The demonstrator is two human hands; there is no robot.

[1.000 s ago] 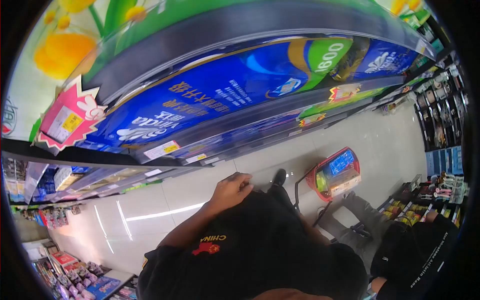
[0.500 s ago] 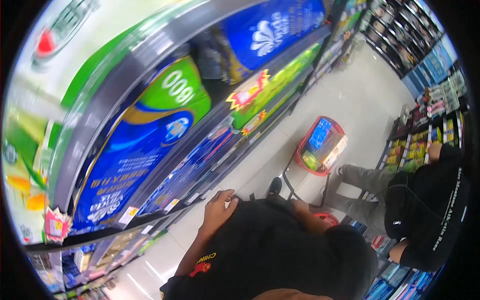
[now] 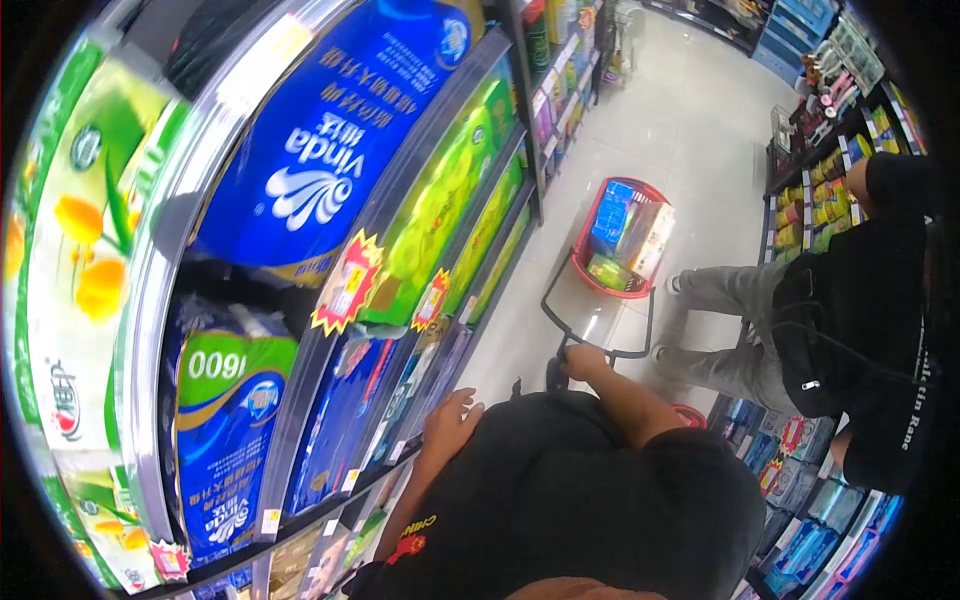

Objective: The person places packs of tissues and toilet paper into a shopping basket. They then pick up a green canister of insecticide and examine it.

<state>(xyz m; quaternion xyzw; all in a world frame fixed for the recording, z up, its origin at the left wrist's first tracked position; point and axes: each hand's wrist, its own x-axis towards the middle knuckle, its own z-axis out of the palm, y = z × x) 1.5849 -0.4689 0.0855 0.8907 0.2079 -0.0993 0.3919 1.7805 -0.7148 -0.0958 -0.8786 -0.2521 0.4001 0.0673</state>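
Note:
My right hand (image 3: 585, 362) is closed round the black handle (image 3: 565, 325) of a red shopping basket (image 3: 582, 268), which stands on the floor ahead of me. Inside the basket lie a blue package (image 3: 612, 218), a pale box (image 3: 652, 240) and a green package (image 3: 608, 272). At my left side, my left hand (image 3: 452, 428) is empty, its fingers loosely bent and a little apart. It is nearest to the shelving with blue Vinda paper packs (image 3: 320, 150) and green packs (image 3: 440, 200).
Close on my right stands another person (image 3: 850, 310) in a black top and grey trousers. Shelves with yellow-green packets (image 3: 828, 200) line the right side. Tiled floor (image 3: 690, 110) runs ahead between the shelves. A starburst price tag (image 3: 348, 282) sticks out from the left shelf.
The view has shifted along the left shelves, bringing more green packs into sight. The basket sits higher in view, and my right forearm and the hand on the handle show more fully.

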